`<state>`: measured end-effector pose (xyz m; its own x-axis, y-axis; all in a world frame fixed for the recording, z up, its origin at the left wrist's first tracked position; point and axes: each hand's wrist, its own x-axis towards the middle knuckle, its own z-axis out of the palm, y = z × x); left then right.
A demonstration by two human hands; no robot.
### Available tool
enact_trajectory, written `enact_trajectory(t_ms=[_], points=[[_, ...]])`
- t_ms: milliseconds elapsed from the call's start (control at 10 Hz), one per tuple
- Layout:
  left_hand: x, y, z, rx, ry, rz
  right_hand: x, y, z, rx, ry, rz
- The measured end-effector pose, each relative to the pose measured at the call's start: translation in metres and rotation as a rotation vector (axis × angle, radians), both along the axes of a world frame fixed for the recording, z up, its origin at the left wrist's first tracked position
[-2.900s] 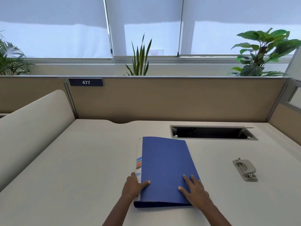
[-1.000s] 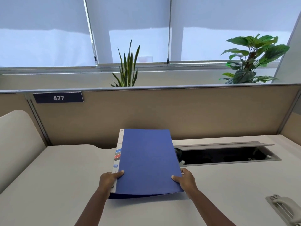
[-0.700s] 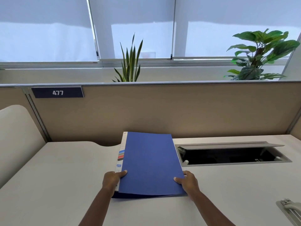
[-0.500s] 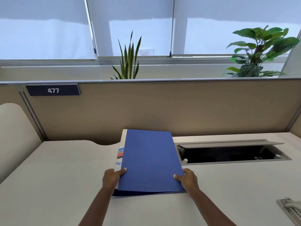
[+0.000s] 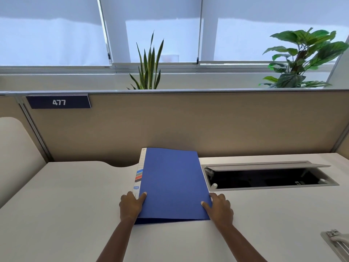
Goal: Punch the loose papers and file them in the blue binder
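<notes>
Your left hand (image 5: 131, 206) and right hand (image 5: 219, 208) each grip a near corner of the closed blue binder (image 5: 172, 183). Tilt it while opening and loose papers inside, if any, could slide out.

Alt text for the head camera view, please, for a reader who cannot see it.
Two bare hands grip a closed blue binder by its near corners on a pale desk, left hand at the spine, right hand at the open edge. A hole punch sits at lower right; no loose papers show.

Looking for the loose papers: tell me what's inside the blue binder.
Cannot tell: the blue binder is nearly shut, both hands gripping its near corners. Only its blue cover and white spine label show.
</notes>
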<state>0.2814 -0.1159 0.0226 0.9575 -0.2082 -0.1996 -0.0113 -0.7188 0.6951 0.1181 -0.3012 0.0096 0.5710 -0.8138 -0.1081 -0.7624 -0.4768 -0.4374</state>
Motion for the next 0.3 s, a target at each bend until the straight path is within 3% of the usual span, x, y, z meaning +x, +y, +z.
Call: enact_trajectory(t_ms=[300], points=[[-0.039,0.018,0.005,-0.040,-0.092,0.092,-0.038,0.011,-0.004,0.065,-0.310,-0.005]])
